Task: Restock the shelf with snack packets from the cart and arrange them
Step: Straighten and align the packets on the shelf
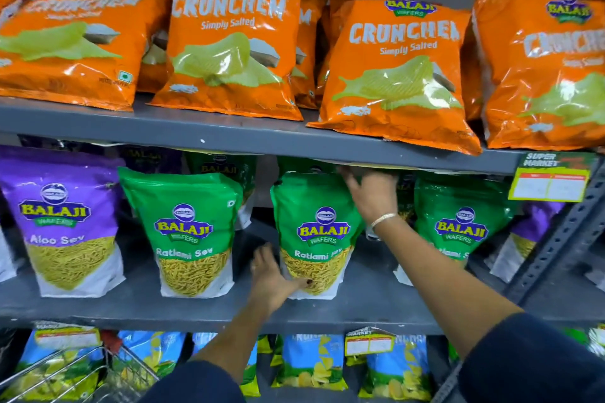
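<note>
A green Ratlami Sev packet (316, 226) stands upright in the middle of the grey middle shelf (137, 307). My left hand (273, 278) presses against its lower left corner, thumb across the front. My right hand (371, 193) holds its upper right edge, fingers curled over the top just under the shelf above. Another green Ratlami Sev packet (186, 232) stands to the left, and a third (458, 222) to the right, partly hidden by my right forearm. A purple Aloo Sev packet (65, 222) stands at the far left.
Orange Crunchem packets (229, 39) lean in a row on the upper shelf. Blue and green chip packets (311, 366) fill the shelf below. The wire cart (65, 373) shows at the bottom left. A perforated shelf upright (556, 239) and a price tag (553, 180) are at the right.
</note>
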`<state>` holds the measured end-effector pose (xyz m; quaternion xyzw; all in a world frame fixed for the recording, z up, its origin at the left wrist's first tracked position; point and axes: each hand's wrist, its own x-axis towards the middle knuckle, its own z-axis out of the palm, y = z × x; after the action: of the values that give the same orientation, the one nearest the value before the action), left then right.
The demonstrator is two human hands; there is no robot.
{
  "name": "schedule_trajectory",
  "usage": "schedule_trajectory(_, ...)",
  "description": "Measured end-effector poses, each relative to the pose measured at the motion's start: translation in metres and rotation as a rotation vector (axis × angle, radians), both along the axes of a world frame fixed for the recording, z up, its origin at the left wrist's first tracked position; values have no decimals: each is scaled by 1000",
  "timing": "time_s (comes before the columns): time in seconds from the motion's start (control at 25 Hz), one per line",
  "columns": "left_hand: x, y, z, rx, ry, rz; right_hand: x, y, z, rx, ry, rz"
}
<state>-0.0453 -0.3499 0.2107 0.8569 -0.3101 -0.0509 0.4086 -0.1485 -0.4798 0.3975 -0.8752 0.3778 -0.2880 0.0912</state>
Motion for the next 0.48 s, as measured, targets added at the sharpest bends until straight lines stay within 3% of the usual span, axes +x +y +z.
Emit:
schedule_trajectory(0.08, -19, 13, -11, 38, -517, 94, -38, -20, -32, -41, -224, -112)
schedule_trajectory(0.16, -50, 4, -16, -52, -773, -95, -84, -44, -68, 18, -366, -219)
schedule_trajectory(0.2, -66, -13, -18, -60, -792, -230, -106, -60, -87, 70, -377, -280)
schedule_trajectory(0.32, -114, -92, -3, 3, -531, -444, -156, -121, -123, 380, -418, -344)
schedule_trajectory(0.48, -134, -194, 30, -31, 225, -399, -183, -176, -124, 923, -279, -44)
